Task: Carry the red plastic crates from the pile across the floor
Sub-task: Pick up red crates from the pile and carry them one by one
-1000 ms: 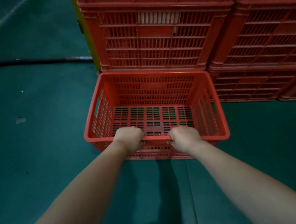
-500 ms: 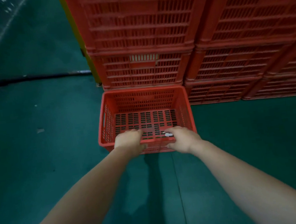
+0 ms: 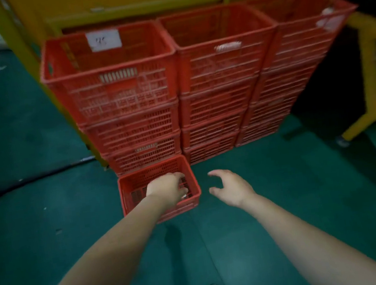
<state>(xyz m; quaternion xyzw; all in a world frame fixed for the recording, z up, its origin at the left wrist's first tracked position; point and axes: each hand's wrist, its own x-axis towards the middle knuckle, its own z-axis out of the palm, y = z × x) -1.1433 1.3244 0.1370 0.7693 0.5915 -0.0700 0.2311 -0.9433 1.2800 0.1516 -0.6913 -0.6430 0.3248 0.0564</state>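
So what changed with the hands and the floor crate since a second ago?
Both hands let go of the near rim. The right hand has drawn off right, open above the green floor; the left hand now hangs over the floor crate, seemingly holding nothing. The view has risen, showing the stack tops. The floor crate stays against the stacked crates.

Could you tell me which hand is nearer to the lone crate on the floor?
Left. The left hand is over the crate, in line with its right half; the right hand is off its right side, above the floor, fingers spread.
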